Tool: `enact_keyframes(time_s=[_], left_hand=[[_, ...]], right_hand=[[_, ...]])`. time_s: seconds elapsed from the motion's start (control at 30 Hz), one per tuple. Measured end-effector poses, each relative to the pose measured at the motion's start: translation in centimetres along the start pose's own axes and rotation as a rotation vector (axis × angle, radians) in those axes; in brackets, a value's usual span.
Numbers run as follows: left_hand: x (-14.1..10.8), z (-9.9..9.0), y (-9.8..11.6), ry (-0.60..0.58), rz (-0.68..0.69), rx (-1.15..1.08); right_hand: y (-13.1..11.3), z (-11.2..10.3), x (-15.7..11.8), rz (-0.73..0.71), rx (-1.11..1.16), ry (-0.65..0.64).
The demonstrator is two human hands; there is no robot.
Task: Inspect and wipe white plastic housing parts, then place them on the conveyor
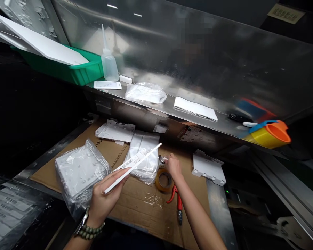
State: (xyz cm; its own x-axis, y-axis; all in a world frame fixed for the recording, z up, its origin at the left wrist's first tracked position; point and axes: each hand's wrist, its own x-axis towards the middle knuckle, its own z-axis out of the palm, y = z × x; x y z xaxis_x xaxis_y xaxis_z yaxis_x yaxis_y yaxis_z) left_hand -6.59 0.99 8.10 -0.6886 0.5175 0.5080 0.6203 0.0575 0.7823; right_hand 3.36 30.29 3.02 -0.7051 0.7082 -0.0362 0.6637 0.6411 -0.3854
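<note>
My left hand (106, 196) grips a white molded plastic panel (137, 163) by its lower end, tilted nearly edge-on above the bench. Beyond the tape, my right hand (173, 166) has its fingers closed at a small shiny, partly white item (161, 159); what exactly it is I cannot make out. Just below that hand lies a roll of brown tape (163, 181). Red-handled pliers (179, 203) rest beside my right forearm. Behind the panel sits a stack of clear plastic bags (146, 142).
A bagged white panel (78, 168) lies on the cardboard (135, 205) at left. Loose white panels (116, 131) (208, 167) are at the back left and right. The metal shelf (169, 104) holds a squeeze bottle (110, 66), green bin (87, 71) and yellow-orange container (271, 133).
</note>
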Motion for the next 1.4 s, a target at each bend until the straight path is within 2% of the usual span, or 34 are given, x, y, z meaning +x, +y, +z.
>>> enact_keyframes(time_s=[0.07,0.17,0.2,0.27,0.33,0.4,0.53,0.6,0.77,0.97,1.07,1.2,1.27,1.33,1.4], left_hand=[[0.9,-0.4,1.7,0.013,0.038,-0.003],[1.9,-0.8,3.5,0.014,0.091,-0.012],[2.1,-0.9,3.9,0.013,0.108,-0.011],[2.3,-1.1,4.3,0.007,0.163,0.003],[2.3,-1.2,4.7,-0.005,0.227,0.014],[2.2,-1.3,5.0,-0.01,0.274,0.027],[1.9,-1.4,5.4,-0.026,0.322,0.058],[1.8,-1.3,5.3,-0.033,0.333,0.061],[1.5,-1.2,5.1,-0.018,0.323,0.016],[1.2,-1.0,5.5,-0.022,0.319,-0.062],[1.4,-0.8,5.2,-0.029,0.293,-0.051],[1.7,-0.7,4.6,-0.059,0.221,-0.07],[1.9,-0.8,4.5,-0.067,0.18,-0.09],[2.0,-0.9,4.5,-0.051,0.202,-0.096],[2.1,-1.2,4.8,-0.026,0.26,-0.076]], right_hand=[[-1.3,-2.2,-1.2,0.001,0.091,0.083],[-5.0,-6.2,-5.4,-0.057,0.251,0.223],[-6.6,-7.4,-7.2,-0.107,0.328,0.267],[-9.9,-9.4,-10.6,-0.317,0.652,0.333],[-12.6,-10.5,-12.8,-0.487,0.757,0.355],[-14.1,-10.8,-13.4,-0.561,0.74,0.39],[-14.0,-10.7,-12.4,-0.475,0.639,0.529],[-13.9,-10.6,-12.7,-0.46,0.623,0.55],[-14.1,-10.9,-13.6,-0.622,0.632,0.48],[-11.0,-12.3,-10.0,-0.367,0.594,0.715],[-12.1,-11.6,-10.8,-0.427,0.572,0.672],[-16.1,-9.2,-14.3,-0.645,0.613,0.596],[-17.3,-8.7,-15.1,-0.708,0.656,0.579],[-17.0,-9.0,-14.6,-0.691,0.666,0.573],[-15.2,-10.0,-12.5,-0.601,0.649,0.592]])
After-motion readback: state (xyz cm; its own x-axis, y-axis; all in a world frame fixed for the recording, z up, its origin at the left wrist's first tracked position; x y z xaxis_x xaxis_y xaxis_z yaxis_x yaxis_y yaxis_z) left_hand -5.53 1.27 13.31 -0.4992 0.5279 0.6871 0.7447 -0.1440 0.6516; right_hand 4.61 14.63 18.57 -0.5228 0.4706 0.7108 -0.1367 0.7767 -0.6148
